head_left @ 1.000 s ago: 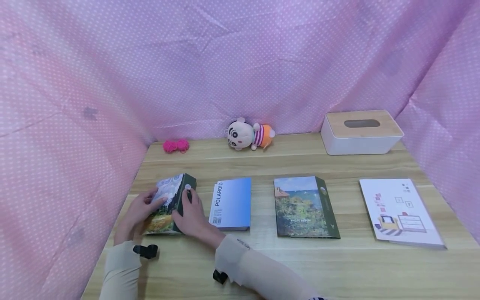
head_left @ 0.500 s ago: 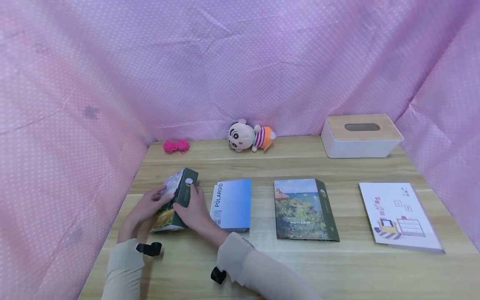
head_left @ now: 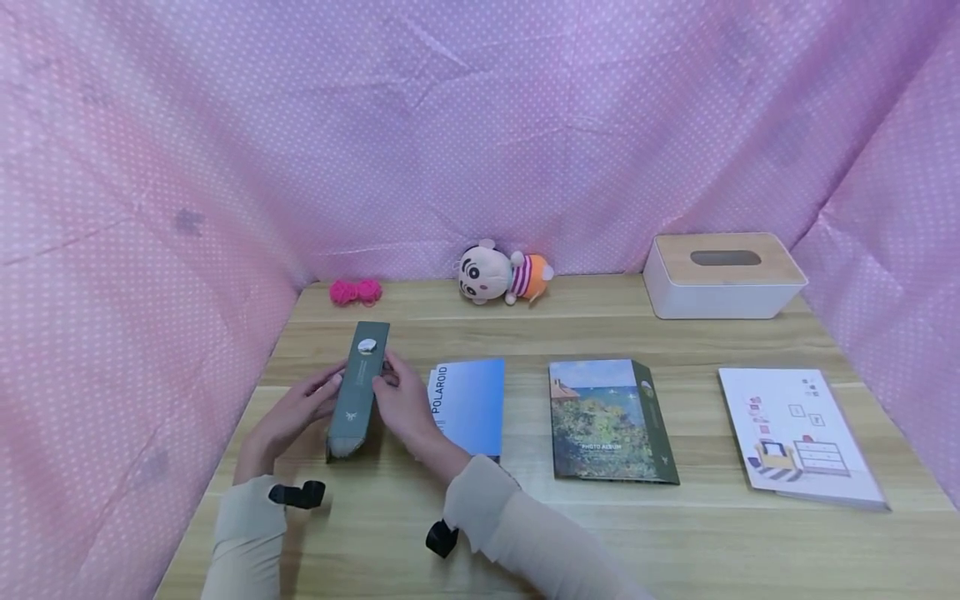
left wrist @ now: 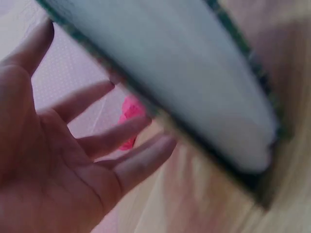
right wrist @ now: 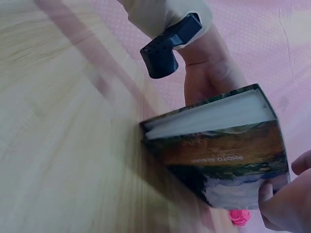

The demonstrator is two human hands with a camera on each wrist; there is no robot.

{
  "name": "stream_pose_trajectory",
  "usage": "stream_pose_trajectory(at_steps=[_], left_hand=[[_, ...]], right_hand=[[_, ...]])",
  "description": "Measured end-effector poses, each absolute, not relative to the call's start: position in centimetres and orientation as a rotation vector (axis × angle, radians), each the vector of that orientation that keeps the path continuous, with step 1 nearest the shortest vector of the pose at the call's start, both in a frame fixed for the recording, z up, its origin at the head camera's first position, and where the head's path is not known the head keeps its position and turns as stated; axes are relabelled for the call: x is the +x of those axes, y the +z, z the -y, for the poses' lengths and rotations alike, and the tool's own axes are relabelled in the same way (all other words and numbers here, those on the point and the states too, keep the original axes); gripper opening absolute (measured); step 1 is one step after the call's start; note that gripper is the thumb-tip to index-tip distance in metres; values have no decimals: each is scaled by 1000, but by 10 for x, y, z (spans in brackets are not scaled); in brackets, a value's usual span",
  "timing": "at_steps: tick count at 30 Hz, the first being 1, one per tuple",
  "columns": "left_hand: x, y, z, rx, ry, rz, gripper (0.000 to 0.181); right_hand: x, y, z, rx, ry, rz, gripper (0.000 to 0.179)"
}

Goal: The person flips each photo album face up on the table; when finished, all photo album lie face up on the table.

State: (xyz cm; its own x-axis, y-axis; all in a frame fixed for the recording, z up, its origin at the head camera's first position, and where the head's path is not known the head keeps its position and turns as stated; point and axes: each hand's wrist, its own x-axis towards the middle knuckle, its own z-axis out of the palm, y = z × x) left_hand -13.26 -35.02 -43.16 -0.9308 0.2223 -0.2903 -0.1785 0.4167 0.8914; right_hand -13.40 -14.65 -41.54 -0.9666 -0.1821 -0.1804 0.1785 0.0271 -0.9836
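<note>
A thick photo album (head_left: 360, 375) stands on its page edges at the left of the table, its dark green spine facing up. My left hand (head_left: 296, 408) is on its left side; in the left wrist view the fingers are spread, fairly straight, with fingertips at the cover of the album (left wrist: 165, 77). From the right, my right hand (head_left: 408, 404) holds the album near the spine. The right wrist view shows the painted cover of the album (right wrist: 223, 165) pinched at its spine edge by the right thumb and fingers (right wrist: 286, 201), partly out of frame.
A blue POLAROID book (head_left: 472, 408) lies just right of the right hand. Farther right are another photo album (head_left: 603, 417) and a white illustrated book (head_left: 798, 433). Along the back sit pink pompoms (head_left: 356, 292), a plush doll (head_left: 502, 273) and a tissue box (head_left: 723, 279).
The album has turned from lying with its painted cover up to standing spine up. Both hands moved with it, and the left fingers shifted from on top of the cover to its side.
</note>
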Motion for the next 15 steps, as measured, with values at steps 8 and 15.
stream_pose_trajectory(at_steps=[8, 15], left_hand=[[-133, -415, 353, 23, 1662, -2267, 59], [-132, -406, 354, 98, 1691, -2328, 55]], right_hand=[[-133, -412, 152, -105, -2060, -2059, 49], [-133, -415, 157, -123, -2085, -2040, 50]])
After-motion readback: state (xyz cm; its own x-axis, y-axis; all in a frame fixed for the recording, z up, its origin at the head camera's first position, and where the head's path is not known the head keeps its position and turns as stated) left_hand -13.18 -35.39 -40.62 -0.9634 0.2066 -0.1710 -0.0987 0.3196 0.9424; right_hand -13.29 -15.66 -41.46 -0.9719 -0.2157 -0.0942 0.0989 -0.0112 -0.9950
